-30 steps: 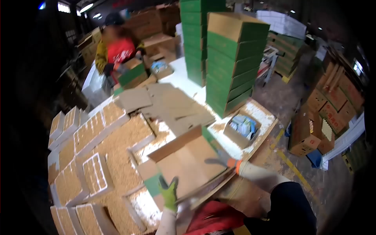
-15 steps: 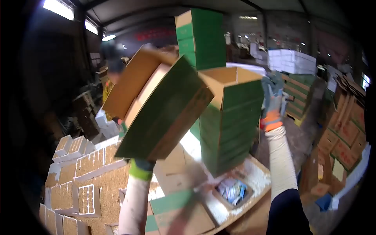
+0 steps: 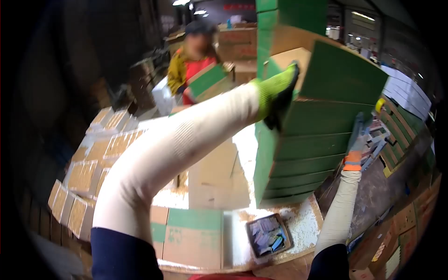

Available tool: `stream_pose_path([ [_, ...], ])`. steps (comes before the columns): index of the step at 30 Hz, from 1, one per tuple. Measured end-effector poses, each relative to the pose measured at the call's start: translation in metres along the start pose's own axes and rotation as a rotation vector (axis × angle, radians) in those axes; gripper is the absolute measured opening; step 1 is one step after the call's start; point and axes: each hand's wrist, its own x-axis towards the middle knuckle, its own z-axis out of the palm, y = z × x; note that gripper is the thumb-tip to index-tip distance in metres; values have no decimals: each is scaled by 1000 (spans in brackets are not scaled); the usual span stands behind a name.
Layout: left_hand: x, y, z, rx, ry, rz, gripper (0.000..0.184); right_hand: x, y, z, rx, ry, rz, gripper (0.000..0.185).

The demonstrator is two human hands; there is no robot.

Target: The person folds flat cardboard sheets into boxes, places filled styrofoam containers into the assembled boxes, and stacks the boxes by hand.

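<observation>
My left hand (image 3: 280, 95), in a yellow-green and black glove, holds the left edge of an open green cardboard box (image 3: 343, 74). That box sits tilted on top of a tall stack of green boxes (image 3: 303, 154). My right hand (image 3: 357, 133), in a grey glove with an orange cuff, is beside the right side of the stack with its fingers stretched upward; whether it touches is unclear. A flat green and brown carton (image 3: 193, 238) lies at the near table edge. Right of it stands a small bin (image 3: 268, 235) of packets.
A person (image 3: 193, 65) in a red apron handles a green box (image 3: 208, 83) across the table. Crumb-filled white trays (image 3: 84, 177) line the left. Another green stack (image 3: 267, 42) stands behind. Pallets (image 3: 396, 135) and brown cartons (image 3: 401, 228) are at right.
The open box has moved from the table, up through the air in my left hand, onto the stack at right. My right hand has moved from the box to the stack's right side.
</observation>
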Motion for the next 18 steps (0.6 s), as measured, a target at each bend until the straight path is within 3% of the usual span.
stream_pose_path([
  [4,-6,4,-15,-218,195,-341,101,38,47,-10,-235,-26,116,53],
  [5,-20,-11,-28,196,249,-43,104,59,59,-19,-345,-94,108,54],
  [6,-36,-34,-39,634,282,240,106,77,113,-38,-454,-164,-140,54],
  [7,-67,-41,-18,93,331,55,104,95,167,-56,-555,-201,-397,55],
  [8,-99,-48,3,-472,487,-65,101,86,124,-72,-565,-135,-584,49],
  [9,-147,-87,-10,-333,307,113,86,48,58,-85,-498,-92,-735,45],
  [10,-200,-109,-9,-88,534,70,67,6,10,-97,-418,-128,-816,40],
  [11,-254,-132,-8,148,753,-30,51,-41,-28,-111,-326,-246,-788,37],
  [12,-325,-189,-21,416,867,-13,50,-97,-48,-131,-290,-519,-505,38],
  [13,-407,-245,-23,275,1026,-272,61,-153,-67,-150,-305,-725,-197,40],
  [14,-471,-292,4,362,1431,-466,70,-229,-110,-134,-33,-846,35,42],
  [15,-554,-362,20,767,1512,-744,87,-305,-153,-119,218,-912,296,45],
  [16,-616,-416,46,722,1488,-985,103,-365,-187,-102,239,-1172,525,59],
  [17,-647,-454,80,564,1522,-900,110,-441,-171,-107,29,-1274,521,63],
  [18,-607,-369,96,-49,1348,-1123,112,-516,-158,-112,-180,-1388,501,68],
])
